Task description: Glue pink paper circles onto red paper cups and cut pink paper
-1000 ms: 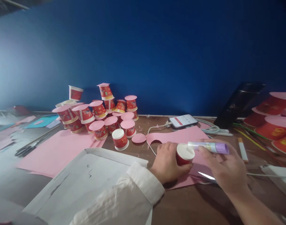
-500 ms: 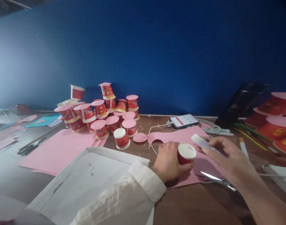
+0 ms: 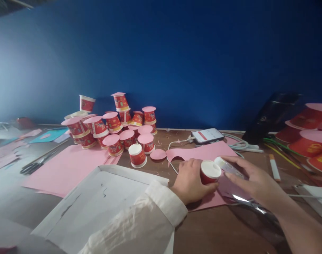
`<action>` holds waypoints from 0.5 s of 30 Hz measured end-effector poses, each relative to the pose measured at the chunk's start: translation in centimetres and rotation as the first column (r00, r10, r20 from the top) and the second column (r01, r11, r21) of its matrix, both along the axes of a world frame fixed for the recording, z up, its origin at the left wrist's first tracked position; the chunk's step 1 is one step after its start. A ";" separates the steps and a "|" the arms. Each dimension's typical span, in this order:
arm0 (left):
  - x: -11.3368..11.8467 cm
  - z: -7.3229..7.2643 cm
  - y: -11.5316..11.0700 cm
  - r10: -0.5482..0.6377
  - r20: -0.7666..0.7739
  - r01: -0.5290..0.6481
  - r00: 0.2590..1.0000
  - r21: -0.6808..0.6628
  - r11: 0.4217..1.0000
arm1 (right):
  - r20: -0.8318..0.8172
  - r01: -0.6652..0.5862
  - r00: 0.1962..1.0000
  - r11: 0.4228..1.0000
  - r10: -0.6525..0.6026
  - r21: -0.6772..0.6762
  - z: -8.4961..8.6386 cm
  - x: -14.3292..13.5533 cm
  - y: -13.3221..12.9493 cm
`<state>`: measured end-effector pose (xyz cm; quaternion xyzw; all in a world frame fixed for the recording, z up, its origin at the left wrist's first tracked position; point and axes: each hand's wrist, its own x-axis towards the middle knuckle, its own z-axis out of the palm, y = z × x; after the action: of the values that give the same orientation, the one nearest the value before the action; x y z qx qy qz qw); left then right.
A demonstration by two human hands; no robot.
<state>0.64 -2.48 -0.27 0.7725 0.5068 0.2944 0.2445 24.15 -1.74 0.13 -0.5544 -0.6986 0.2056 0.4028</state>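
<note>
My left hand [image 3: 190, 181] is wrapped round a red paper cup [image 3: 210, 172], which stands upside down with its white base upward. Between the thumb and fingers of my right hand [image 3: 247, 176] is a glue stick [image 3: 228, 167], its white tip close to the right edge of the cup's base. Whether the tip touches the cup I cannot tell. Under both hands lies a pink paper sheet [image 3: 203, 153] with a curved cut-out. Below my right wrist are scissors [image 3: 252, 203], partly hidden. Another upturned red cup [image 3: 137, 156] and a pink paper disc [image 3: 158, 154] are to the left.
Several red cups topped with pink discs [image 3: 112, 140] are stacked at the back left. A white box lid [image 3: 97, 201] lies under my left sleeve. A phone [image 3: 207, 135] with a cable rests near the blue wall [image 3: 161, 63]. More red cups [image 3: 314, 141] stand far right.
My right hand has moved slightly left and down, bringing the glue stick's tip beside the cup's base. My left hand and its cup stay nearly in place.
</note>
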 end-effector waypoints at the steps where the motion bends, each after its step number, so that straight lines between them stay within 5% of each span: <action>1: 0.0 0.0 0.0 0.001 0.000 -0.001 1.000 0.001 1.000 | 0.015 0.016 1.000 1.000 -0.016 0.014 -0.1 0.0 0.1; 15: 0.1 0.1 0.1 0.004 -0.011 -0.004 1.000 0.004 1.000 | 0.034 0.169 0.985 0.985 -0.170 0.029 -1.0 -0.9 0.5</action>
<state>0.78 -2.43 -0.22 0.7737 0.5090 0.2914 0.2396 23.27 -1.21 -0.85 -0.6103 -0.6587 0.1514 0.4132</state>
